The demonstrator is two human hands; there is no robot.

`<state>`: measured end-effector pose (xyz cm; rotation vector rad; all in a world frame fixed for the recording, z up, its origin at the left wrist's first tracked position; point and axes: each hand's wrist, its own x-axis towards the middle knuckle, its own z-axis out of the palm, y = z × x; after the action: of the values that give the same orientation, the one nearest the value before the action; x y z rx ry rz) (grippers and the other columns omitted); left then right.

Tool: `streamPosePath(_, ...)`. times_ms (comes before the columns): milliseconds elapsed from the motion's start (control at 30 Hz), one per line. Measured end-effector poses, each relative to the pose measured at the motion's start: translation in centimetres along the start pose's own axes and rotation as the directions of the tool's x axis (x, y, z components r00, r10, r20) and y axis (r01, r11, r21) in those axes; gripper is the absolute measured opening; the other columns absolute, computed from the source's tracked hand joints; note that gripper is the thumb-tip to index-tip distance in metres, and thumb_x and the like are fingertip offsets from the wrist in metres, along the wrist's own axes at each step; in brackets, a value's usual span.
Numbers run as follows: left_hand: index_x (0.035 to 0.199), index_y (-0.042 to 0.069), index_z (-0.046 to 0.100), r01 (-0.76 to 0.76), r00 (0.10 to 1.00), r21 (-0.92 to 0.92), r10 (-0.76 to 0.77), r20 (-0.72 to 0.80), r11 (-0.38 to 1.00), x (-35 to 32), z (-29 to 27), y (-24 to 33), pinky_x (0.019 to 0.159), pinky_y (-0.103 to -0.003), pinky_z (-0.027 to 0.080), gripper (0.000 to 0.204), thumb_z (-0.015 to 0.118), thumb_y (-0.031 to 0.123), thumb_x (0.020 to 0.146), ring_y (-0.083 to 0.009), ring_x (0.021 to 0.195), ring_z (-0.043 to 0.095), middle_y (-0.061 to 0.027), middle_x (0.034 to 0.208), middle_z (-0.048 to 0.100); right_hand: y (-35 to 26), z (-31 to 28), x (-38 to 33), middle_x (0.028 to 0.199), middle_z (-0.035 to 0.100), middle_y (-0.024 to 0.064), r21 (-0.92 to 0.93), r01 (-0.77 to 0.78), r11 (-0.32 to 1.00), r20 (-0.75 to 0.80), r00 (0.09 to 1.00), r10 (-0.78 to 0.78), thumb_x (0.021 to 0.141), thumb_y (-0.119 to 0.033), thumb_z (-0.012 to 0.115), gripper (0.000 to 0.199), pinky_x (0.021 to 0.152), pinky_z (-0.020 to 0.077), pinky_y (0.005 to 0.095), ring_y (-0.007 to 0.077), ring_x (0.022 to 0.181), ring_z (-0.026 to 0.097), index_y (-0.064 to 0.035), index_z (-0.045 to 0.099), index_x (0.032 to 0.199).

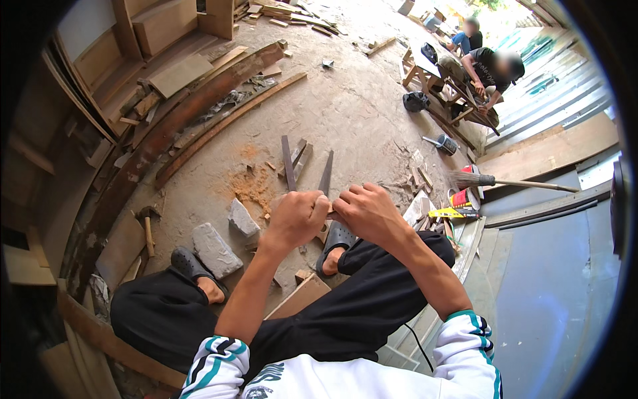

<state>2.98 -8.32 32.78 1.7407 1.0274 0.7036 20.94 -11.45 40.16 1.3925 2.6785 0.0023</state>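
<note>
The left hand [297,216] and right hand [367,209] close together on a small, mostly hidden brownish piece [331,212] between the floor's [345,100] side edges, a tapered blade [326,174] pointing away beyond the nearer left.

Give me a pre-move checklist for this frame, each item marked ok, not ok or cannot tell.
1. Both hands visible: ok; left hand and right hand are close together, fingers curled.
2. Grip secure: cannot tell; the fingers hide most of what is between them.
3. Tapered dark blade clear of the fingers: cannot tell; its lower part is hidden behind the hands.
4. Floor by the feet uncluttered: not ok; a pale block lies beside the left clog.
5. Hammer away from both hands: ok; it is off to the left.
</note>
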Motion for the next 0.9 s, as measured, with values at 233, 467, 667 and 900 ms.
streamPosePath(233, 0.079, 0.001, 0.066, 0.034, 0.997, 0.049, -0.037, 0.063, 0.998, -0.1, 1.0, -1.1, 0.064, -0.049, 0.049, 0.04, 0.046, 0.032, 0.095, -0.0434, 0.069, 0.063, -0.0248, 0.073, 0.063, -0.2, 0.7, -0.2, 0.079, 0.067, 0.0044, 0.008, -0.001, 1.0, 0.048, 0.999, 0.0, 0.089, -0.033, 0.064, 0.026, 0.069, 0.0483, 0.0345, 0.021, 0.081, 0.067, -0.0091, 0.065, 0.079)
streamPosePath(467, 0.078, 0.002, 0.066, 0.131, 0.984, -0.116, -0.144, -0.106, 0.985, 0.3, 3.1, -2.1, 0.065, -0.051, 0.05, 0.041, 0.045, 0.032, 0.096, -0.0452, 0.071, 0.064, -0.0241, 0.074, 0.065, -0.6, 2.3, 0.3, 0.066, 0.066, 0.0053, -0.013, -0.078, 0.997, -0.062, 0.995, 0.077, 0.088, -0.026, 0.064, 0.025, 0.065, 0.0448, 0.035, 0.0215, 0.069, 0.067, -0.0104, 0.065, 0.069)
streamPosePath(667, 0.078, 0.001, 0.066, 0.195, 0.953, -0.189, -0.231, -0.198, 0.963, 0.6, 4.5, -3.0, 0.068, -0.052, 0.05, 0.043, 0.045, 0.034, 0.097, -0.0474, 0.075, 0.064, -0.0262, 0.075, 0.065, -2.0, 3.7, 1.1, 0.057, 0.063, 0.0058, -0.007, -0.214, 0.977, -0.074, 0.974, 0.212, 0.078, -0.014, 0.063, 0.014, 0.063, 0.0424, 0.0356, 0.0223, 0.058, 0.065, -0.0124, 0.064, 0.064)
streamPosePath(900, 0.074, 0.002, 0.064, 0.27, 0.888, -0.466, -0.405, -0.218, 0.843, 0.6, 6.2, -5.7, 0.06, -0.042, 0.048, 0.045, 0.044, 0.035, 0.097, -0.0325, 0.062, 0.064, -0.0144, 0.063, 0.065, -3.2, 6.3, 1.5, 0.056, 0.061, 0.0111, 0.135, -0.267, 0.954, -0.116, 0.952, 0.283, 0.089, -0.024, 0.063, 0.029, 0.062, 0.0449, 0.0389, 0.0271, 0.057, 0.064, -0.0102, 0.061, 0.064)
